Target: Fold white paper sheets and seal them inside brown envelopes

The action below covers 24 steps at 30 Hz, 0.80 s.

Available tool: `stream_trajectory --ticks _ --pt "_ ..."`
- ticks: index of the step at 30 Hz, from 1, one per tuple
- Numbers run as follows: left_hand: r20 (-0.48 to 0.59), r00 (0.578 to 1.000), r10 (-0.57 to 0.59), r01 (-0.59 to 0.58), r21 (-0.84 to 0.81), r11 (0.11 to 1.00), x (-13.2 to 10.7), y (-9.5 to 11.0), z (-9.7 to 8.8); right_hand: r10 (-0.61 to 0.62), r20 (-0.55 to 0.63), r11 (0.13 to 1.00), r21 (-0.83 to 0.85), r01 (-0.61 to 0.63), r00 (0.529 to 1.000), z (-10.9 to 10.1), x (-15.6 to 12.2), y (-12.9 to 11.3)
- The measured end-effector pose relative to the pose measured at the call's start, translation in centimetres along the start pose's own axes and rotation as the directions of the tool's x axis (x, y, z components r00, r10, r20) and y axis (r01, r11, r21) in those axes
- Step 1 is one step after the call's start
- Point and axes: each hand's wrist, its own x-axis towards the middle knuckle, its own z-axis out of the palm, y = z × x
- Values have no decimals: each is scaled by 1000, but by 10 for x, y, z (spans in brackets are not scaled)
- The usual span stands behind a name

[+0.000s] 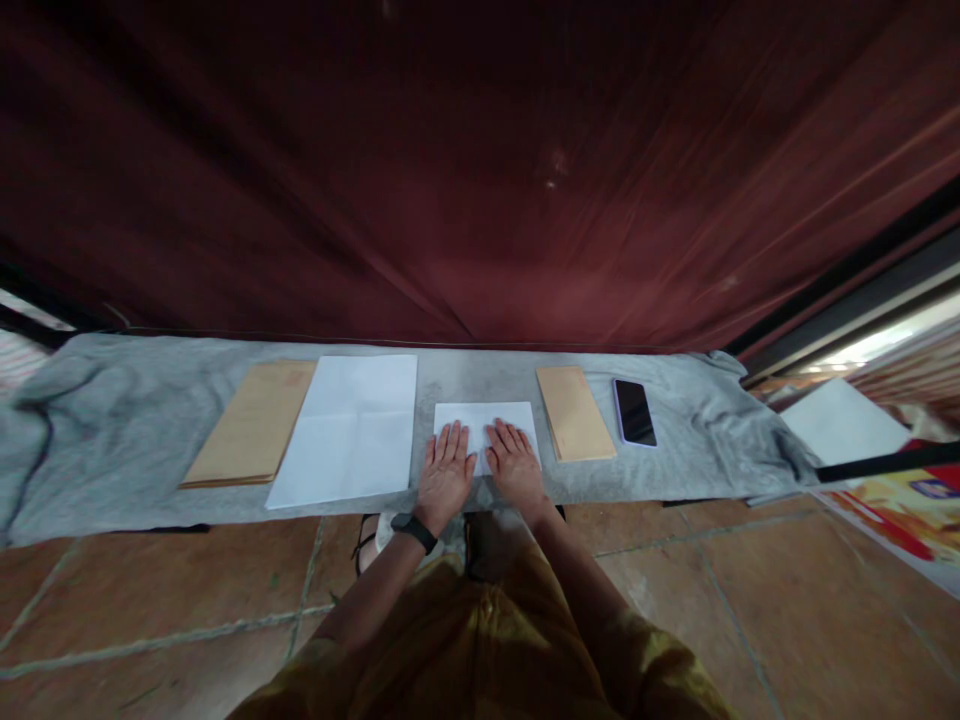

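Both hands: left hand [445, 475] and right hand [516, 465] lie flat, palms down, side by side.
Fingers: stretched out, slightly fanned, gripping nothing, pressing on the small folded white paper sheet [480, 415].
Paper's place: on the grey cloth [112, 430], between the large white creased sheet [349, 428] and a tan paper envelope [574, 412].
Further right: black smartphone [634, 411].
Far left: tan envelope stack [255, 422].

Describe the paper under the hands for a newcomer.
On the grey cloth before the dark red curtain, look at the middle. The small white paper lies under the left hand and right hand. It is smaller than the white sheet to its left, and white, unlike the brown envelope to its right.
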Motion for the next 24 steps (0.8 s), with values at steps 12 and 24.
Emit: stream_trajectory --ticks 12,24 --pt "-137 987 -89 86 -28 996 -16 -11 2 75 -71 995 -62 -80 995 -2 -22 25" --pt "-117 984 -135 116 -152 981 -17 -15 -1 89 -129 996 3 -90 988 -7 -27 25"
